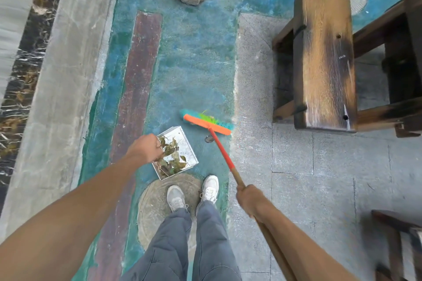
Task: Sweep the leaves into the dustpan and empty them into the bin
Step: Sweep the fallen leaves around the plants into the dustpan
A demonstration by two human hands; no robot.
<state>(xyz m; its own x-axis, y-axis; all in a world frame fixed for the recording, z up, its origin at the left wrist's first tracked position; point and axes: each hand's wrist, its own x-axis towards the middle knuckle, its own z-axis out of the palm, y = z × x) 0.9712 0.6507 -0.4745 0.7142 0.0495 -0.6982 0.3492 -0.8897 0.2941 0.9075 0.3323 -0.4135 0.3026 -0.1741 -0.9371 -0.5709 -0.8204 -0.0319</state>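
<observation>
We are gripping the light dustpan (180, 150) with left hand (144, 148) fingers clenched at nine o'clock; right hand (250, 199) clenching the stiff broom (206, 122) handle; leaves (171, 157) crumbly.

No writing, label, brand, number or sign could be read anywhere in the view.
</observation>
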